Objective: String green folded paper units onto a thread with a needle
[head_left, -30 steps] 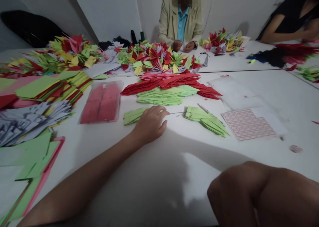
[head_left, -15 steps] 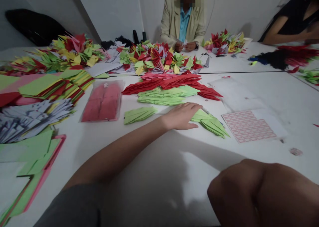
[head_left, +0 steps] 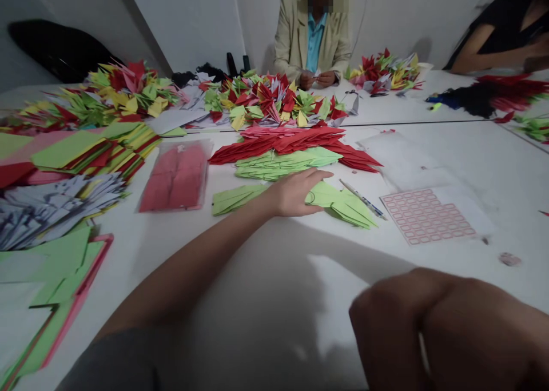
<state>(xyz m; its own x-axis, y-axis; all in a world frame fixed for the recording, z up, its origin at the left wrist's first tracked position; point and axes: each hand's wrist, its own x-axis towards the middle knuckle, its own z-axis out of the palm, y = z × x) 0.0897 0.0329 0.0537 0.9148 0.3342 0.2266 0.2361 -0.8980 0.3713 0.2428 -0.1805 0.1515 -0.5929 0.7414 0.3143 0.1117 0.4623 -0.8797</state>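
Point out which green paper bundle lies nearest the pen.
It's the bundle of green folded paper touching the left hand, with the pen right beside it. The other small green bundle lies on the far side of that hand.

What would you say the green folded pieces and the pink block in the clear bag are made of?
The green folded pieces look like matte paper: sharp creases, no sheen. The pink block seems paper too, but the clear plastic bag blurs it.

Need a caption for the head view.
Left hand on green origami cranes beside a pen and a sheet of red-outlined labels.
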